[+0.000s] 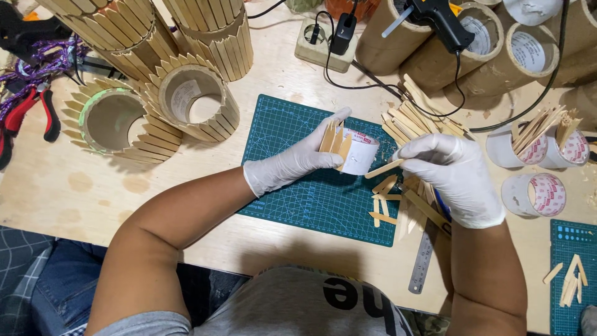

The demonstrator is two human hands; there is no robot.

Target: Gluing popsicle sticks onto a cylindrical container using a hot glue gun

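My left hand (295, 160), in a white glove, grips a short white cardboard tube (362, 151) with a few pointed wooden sticks (334, 138) glued on its side. It holds the tube over a green cutting mat (298, 199). My right hand (454, 174), also gloved, pinches a single wooden stick (384, 168) whose tip points at the tube. Loose cut sticks (385, 202) lie on the mat's right edge under that hand.
Stick-covered tubes (193, 99) stand at the back left beside red pliers (37, 112). A black glue gun (438, 22) rests on brown tubes at the back, its cord running to a power strip (320, 43). Tape rolls (535, 193) sit right; a steel ruler (423, 258) lies near the front edge.
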